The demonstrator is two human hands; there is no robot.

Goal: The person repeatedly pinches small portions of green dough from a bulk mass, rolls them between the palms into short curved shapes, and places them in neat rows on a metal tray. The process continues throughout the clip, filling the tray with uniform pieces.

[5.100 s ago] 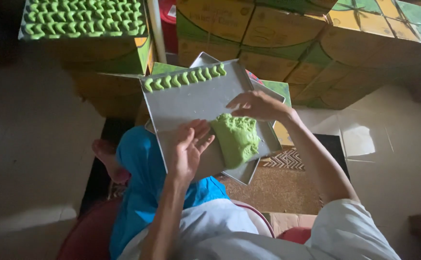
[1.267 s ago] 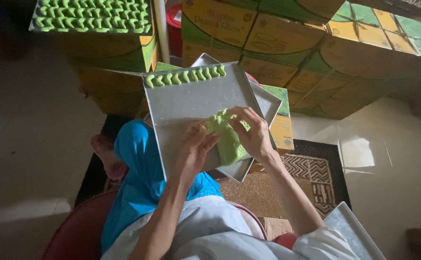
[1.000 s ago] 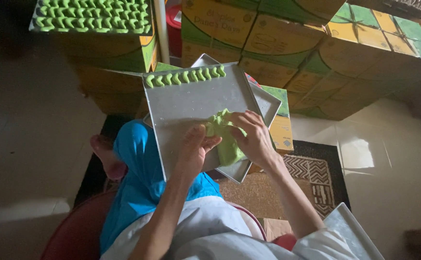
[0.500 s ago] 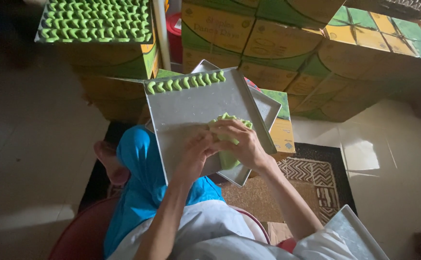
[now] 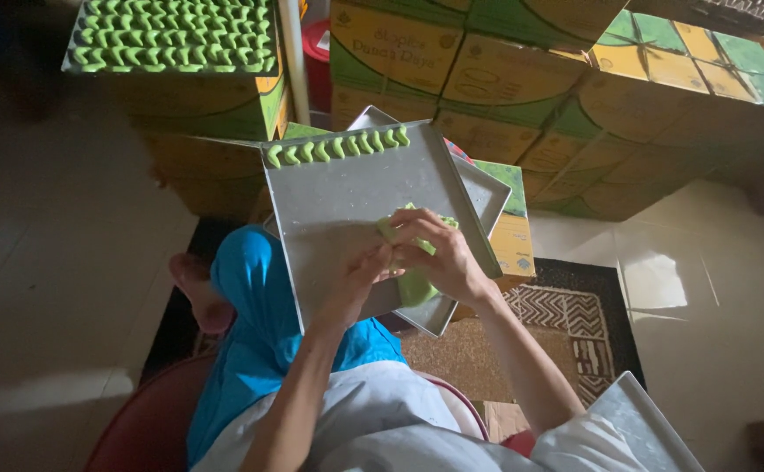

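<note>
Your right hand [image 5: 439,258] and left hand [image 5: 360,271] close their fingers on the green dough lump [image 5: 413,284], low on the metal tray [image 5: 338,197]. The tray rests tilted on your knee; a hard pull could slide it and disturb the shaped row [image 5: 336,147].

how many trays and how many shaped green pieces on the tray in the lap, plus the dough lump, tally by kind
Metal trays in the lap, stacked: 2, top tray and lower tray
Tray full of green pieces on the box at the back: 1
Shaped green pieces in the top tray's row: about 9
Green dough lump, gripped by the right hand, left hand touching: 1
Total: about 13
</note>
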